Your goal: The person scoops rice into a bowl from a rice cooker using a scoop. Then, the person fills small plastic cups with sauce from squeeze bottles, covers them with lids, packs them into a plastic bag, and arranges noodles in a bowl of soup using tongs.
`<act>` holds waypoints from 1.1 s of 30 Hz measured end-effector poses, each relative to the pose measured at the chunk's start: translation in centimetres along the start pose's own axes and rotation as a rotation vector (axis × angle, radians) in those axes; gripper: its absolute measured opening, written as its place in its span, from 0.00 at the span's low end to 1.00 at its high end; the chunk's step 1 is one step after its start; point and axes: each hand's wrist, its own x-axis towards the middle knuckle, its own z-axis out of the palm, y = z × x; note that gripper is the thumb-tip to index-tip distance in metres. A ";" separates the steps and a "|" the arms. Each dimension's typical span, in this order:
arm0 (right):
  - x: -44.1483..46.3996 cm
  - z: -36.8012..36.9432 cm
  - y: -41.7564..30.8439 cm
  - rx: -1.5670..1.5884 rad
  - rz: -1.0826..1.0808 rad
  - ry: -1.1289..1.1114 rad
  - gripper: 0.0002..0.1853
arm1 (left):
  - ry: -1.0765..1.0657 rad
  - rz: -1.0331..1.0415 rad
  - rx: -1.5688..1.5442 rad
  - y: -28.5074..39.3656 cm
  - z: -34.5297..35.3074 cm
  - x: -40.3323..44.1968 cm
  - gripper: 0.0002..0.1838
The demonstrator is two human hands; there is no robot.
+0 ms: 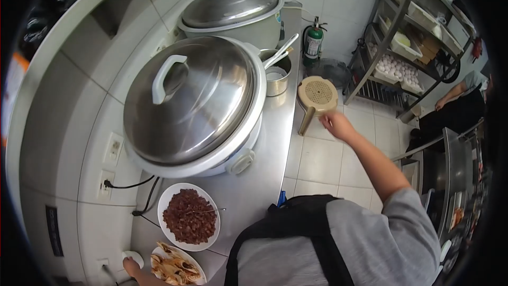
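Note:
At the lower left, my left hand (131, 268) is closed on a small round white dish (134, 257) by the tiled wall; its exact kind is unclear. Beside it, a white plate (199, 274) carries pale, browned folded pieces (173, 266), perhaps flatbread. Behind that stands a white bowl (162, 207) of dark red-brown chopped food (189, 217), a thin metal utensil handle (219, 209) sticking out. My right hand (334, 122) hangs over the floor with curled fingers and nothing visible in them. In the picture it lies just below a beige stool (317, 92).
Two big lidded cookers (196, 106) (233, 13) stand on the steel counter (272, 143). Past them are a metal pot (278, 82) with white-handled utensils and a green fire extinguisher (313, 42). A shelf rack (407, 18) holds eggs (394, 69). Another person (457, 106) stands far right.

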 end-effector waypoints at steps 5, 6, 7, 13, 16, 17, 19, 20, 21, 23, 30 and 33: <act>17.6 1.0 -4.1 -0.170 -0.440 0.205 0.06 | 0.393 -0.225 -0.210 -2.8 -1.9 -1.2 0.25; 20.3 1.4 -4.9 -0.424 -0.407 0.135 0.06 | 0.471 -0.208 -0.314 -3.1 -2.9 -2.8 0.27; 23.0 2.5 -4.2 -0.619 -0.468 0.148 0.07 | 0.552 -0.192 -0.413 -3.3 -4.3 -4.0 0.28; 33.1 3.9 -3.7 -0.990 -0.828 -0.008 0.10 | 0.480 -0.408 -2.074 13.4 -14.2 -23.3 0.33; 34.8 3.4 -4.0 -1.068 -0.907 -0.139 0.11 | 0.009 0.179 -2.322 16.4 -9.6 -33.1 0.28; 34.6 2.7 -4.0 -1.006 -0.957 -0.093 0.12 | 0.210 -0.252 -2.359 18.8 -7.2 -36.3 0.27; 33.1 -0.5 -4.6 -0.988 -1.010 -0.069 0.12 | -0.204 -0.156 -2.793 27.9 -5.8 -41.7 0.36; 32.6 -2.8 -5.3 -1.035 -1.008 -0.075 0.12 | -0.455 -0.167 -2.954 32.5 -5.1 -44.4 0.40; 33.1 -4.4 -4.5 -1.022 -0.999 -0.115 0.11 | -0.451 -0.307 -2.935 35.2 -1.9 -46.6 0.42; 31.4 -8.8 -4.1 -0.875 -0.872 -0.178 0.10 | -0.510 -0.737 -2.963 42.4 -2.7 -50.5 0.44; 35.6 -13.3 -3.2 -0.329 -0.741 -0.451 0.10 | -0.338 -0.912 -3.160 45.9 -6.8 -53.3 0.48; 32.4 -11.8 -17.2 0.037 -1.039 -0.265 0.09 | -0.392 -0.872 -2.904 46.4 -6.4 -53.2 0.51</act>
